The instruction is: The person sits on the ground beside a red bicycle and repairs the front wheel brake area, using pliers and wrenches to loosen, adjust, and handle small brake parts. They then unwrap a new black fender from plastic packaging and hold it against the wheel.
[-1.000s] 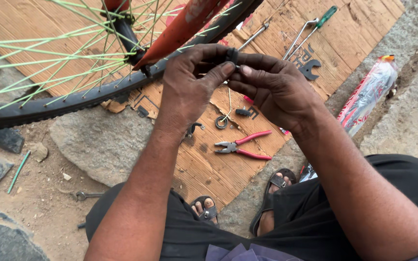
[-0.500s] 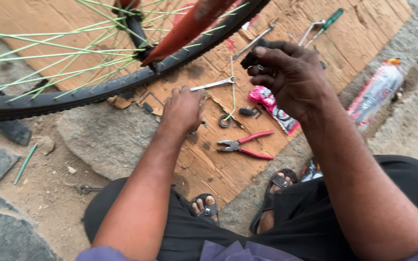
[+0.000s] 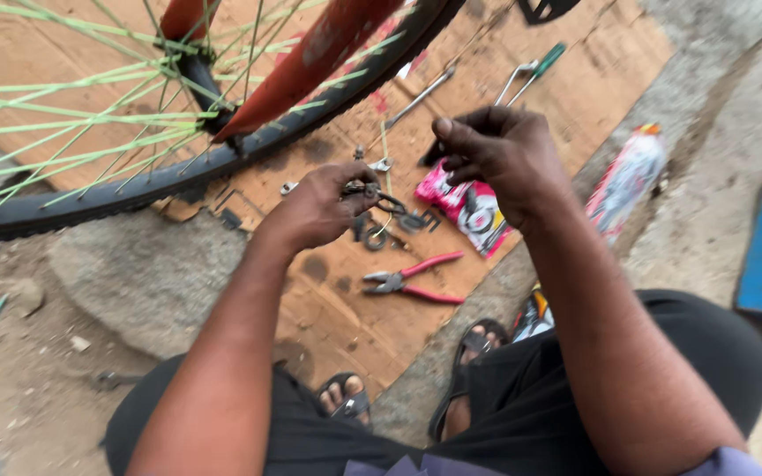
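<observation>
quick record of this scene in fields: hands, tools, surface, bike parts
left hand: left hand low over the cardboard, fingers on small metal parts
right hand: right hand raised, pinching a small dark piece
tools: red-handled pliers; green-handled tool
packets: pink packet
bike parts: wheel with green spokes, red frame tube

Black trousers, black sandals, bare forearms
</observation>
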### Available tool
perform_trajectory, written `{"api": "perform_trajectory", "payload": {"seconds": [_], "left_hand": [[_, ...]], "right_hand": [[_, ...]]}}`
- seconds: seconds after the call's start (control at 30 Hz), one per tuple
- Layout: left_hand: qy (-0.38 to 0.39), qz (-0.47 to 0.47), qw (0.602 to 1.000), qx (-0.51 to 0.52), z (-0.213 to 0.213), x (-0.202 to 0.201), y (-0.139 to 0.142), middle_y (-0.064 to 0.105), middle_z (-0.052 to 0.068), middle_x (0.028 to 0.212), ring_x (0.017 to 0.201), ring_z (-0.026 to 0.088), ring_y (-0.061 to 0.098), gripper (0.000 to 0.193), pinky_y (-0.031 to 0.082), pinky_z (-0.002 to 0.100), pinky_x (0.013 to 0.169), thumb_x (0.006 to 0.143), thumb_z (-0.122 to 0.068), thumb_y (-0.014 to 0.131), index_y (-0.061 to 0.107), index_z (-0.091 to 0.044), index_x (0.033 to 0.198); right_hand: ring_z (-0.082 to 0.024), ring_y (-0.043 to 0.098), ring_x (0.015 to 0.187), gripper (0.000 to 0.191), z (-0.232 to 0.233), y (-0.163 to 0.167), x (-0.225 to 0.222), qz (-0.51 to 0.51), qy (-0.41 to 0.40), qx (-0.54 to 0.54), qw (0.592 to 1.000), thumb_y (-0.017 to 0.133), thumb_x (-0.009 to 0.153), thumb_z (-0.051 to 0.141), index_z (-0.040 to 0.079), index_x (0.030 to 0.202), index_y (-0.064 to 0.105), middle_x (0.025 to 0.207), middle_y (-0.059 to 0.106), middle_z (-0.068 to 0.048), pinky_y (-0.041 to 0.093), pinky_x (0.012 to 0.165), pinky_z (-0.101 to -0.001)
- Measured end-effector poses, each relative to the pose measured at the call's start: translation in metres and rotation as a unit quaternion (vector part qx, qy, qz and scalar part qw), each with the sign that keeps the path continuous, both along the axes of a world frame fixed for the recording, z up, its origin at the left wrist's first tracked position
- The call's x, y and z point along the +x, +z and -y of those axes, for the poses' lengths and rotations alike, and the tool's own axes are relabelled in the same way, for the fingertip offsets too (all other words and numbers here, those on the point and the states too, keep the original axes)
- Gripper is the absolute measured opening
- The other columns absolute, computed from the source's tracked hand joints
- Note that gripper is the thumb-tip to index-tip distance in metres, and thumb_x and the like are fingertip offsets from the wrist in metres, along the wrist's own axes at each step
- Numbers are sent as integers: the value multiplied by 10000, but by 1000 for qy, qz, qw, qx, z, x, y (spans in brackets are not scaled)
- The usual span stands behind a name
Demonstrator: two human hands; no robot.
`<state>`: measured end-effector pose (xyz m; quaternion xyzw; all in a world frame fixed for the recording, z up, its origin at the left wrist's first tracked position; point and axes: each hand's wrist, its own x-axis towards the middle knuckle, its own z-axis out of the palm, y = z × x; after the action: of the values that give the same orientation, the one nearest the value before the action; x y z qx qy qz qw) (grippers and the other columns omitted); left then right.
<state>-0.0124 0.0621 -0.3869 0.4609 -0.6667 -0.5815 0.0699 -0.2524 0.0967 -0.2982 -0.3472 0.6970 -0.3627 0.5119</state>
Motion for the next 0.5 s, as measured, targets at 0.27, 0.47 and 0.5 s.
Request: {"api": "perform_trajectory", "payload": {"seconds": [0.27, 0.47, 0.5], "left_hand": [[121, -240, 963, -28, 11, -9, 42, 615, -6, 954, 904, 79, 566, 168, 544, 245, 848, 1012, -151, 691, 663, -67, 1155], [137, -231, 961, -65, 12, -6, 48, 655, -17, 1007, 952, 65, 611, 194, 563, 253, 894, 993, -183, 679, 648, -83, 1156], [138, -228, 962, -63, 12, -6, 48, 655, -21, 1004, 948, 63, 611, 192, 565, 251, 892, 993, -180, 676, 648, -85, 1158]], "right_hand": [[-167, 667, 607, 320, -4, -1, -15, 58, -28, 82, 995, 799, 876, 243, -48, 966, 700, 787, 704, -112, 572, 515, -283], [-122, 674, 638, 298, -3, 5, -12, 158, -23, 65, 985, 753, 910, 227, -41, 1026, 693, 830, 723, -96, 563, 522, -249], [-116, 678, 645, 301, -3, 6, -12, 170, -14, 62, 983, 749, 897, 220, -42, 1035, 697, 841, 737, -95, 570, 530, -245]]}}
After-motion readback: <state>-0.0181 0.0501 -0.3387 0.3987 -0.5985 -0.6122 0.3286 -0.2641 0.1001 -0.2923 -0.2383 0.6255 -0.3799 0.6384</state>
